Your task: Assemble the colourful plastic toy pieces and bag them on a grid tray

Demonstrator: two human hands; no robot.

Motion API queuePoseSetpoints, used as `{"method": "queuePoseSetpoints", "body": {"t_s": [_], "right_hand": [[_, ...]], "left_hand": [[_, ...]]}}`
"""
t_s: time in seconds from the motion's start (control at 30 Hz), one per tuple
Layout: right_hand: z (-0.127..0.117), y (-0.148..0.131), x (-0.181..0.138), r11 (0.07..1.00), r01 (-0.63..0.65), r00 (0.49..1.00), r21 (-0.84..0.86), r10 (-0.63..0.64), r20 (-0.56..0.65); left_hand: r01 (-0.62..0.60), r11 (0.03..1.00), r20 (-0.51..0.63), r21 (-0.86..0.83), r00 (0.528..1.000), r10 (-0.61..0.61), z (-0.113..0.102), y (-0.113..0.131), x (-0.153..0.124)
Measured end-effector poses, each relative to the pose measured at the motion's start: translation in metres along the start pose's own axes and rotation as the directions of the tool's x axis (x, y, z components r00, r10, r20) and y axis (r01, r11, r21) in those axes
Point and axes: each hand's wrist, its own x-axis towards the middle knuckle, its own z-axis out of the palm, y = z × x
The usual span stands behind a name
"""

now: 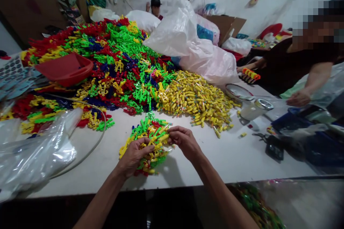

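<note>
- My left hand [134, 155] is curled down over the small heap [146, 128] of green, yellow and red plastic pieces, fingers closed on one end of a yellow piece [160, 138].
- My right hand [185, 141] faces it, thumb and fingertips pinched tight on the other end of that yellow piece.
- The small heap lies on the white desk [228, 157], under and between both hands.
- Just beyond my right hand there's a spread of yellow wrapped pieces [199, 100].
- Beyond my left hand is the big pile [113, 53] of red, green, blue and yellow parts, with a red basin [66, 68] lying on its left side.
- Well off to the left of my left hand is a crumpled clear bag [34, 150].
- Far to the right of my right hand, another person's hand [298, 98] is over the desk.
</note>
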Motion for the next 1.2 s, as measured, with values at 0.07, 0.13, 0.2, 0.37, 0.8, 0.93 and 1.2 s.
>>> {"method": "queuePoseSetpoints", "body": {"t_s": [0.07,0.13,0.2,0.37,0.8,0.93,1.2], "right_hand": [[-0.002,0.000,-0.001,1.000,0.001,1.000,-0.019,-0.001,0.002],[-0.003,0.001,-0.004,0.999,-0.017,0.999,-0.037,0.018,0.033],[-0.003,0.003,-0.006,0.999,-0.026,0.998,-0.037,0.029,0.060],[-0.005,0.012,-0.008,0.999,-0.011,0.995,-0.050,0.016,0.096],[0.003,0.000,-0.009,0.946,0.139,0.985,-0.292,-0.102,0.140],[0.007,-0.004,0.006,0.957,0.126,0.990,-0.262,-0.104,0.097],[0.007,-0.005,0.022,0.983,0.021,0.988,-0.184,0.009,0.157]], "left_hand": [[-0.007,1.000,-0.015,-0.020,1.000,0.007,0.001,0.001,-0.001],[-0.016,1.000,0.001,-0.012,1.000,0.016,0.001,0.003,-0.002],[-0.023,1.000,0.014,-0.010,1.000,0.023,0.001,0.004,-0.003],[-0.014,0.999,0.001,-0.034,1.000,0.014,-0.003,0.001,-0.004],[-0.152,0.917,-0.018,0.370,0.985,0.170,-0.019,-0.001,0.008],[-0.165,0.923,-0.003,0.348,0.984,0.178,-0.024,0.010,0.022],[-0.147,0.983,0.137,0.112,0.982,0.132,-0.030,0.023,0.022]]}}
